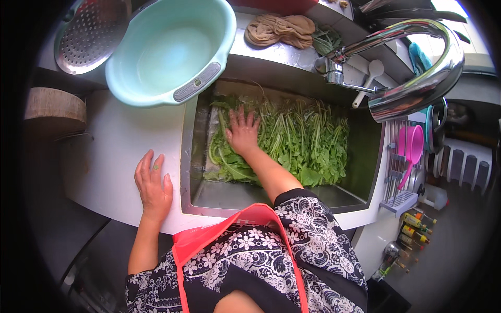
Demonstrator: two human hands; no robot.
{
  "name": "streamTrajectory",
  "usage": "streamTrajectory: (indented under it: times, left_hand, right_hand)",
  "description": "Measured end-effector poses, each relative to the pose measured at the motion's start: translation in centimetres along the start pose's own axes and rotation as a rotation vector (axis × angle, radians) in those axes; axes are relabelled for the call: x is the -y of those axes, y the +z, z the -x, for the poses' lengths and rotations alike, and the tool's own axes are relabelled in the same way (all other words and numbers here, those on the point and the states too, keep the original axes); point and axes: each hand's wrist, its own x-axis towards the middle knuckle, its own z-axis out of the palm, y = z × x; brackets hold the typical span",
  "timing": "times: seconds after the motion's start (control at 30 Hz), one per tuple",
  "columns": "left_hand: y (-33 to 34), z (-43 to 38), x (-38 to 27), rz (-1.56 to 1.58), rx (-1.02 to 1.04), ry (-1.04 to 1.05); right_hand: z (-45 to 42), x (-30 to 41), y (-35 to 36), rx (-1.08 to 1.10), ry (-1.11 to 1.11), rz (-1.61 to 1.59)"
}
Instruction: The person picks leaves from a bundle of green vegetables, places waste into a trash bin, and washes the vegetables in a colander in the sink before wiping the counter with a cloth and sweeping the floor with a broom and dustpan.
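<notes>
Long-stemmed leafy greens lie side by side in a steel sink, roots towards the back wall. My right hand rests flat on the left part of the greens, fingers spread and pointing to the back. My left hand is on the white countertop left of the sink, holding nothing, with a bit of green leaf stuck on a finger. Whether there is water under the greens is hard to tell.
A pale green plastic basin overhangs the sink's back left corner. A chrome faucet arches at the right. Behind lie tan cloth and a white spoon. A steel strainer, round wooden block and pink ladle stand around.
</notes>
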Motion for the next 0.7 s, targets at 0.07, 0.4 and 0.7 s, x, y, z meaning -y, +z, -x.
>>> streamTrajectory:
  times: [0.07,0.4,0.7]
  left_hand:
    - [-0.1,0.0,-0.1,0.0,-0.001,-0.017]
    - [0.0,-0.2,-0.3,-0.032,0.01,0.007]
    - [0.2,-0.3,-0.3,-0.049,0.026,0.015]
  right_hand:
    - [1.0,0.7,-0.7,0.047,-0.056,0.029]
    - [2.4,-6.5,-1.1,-0.072,0.594,0.048]
    - [2.1,-7.8,0.4,-0.198,0.573,-0.091]
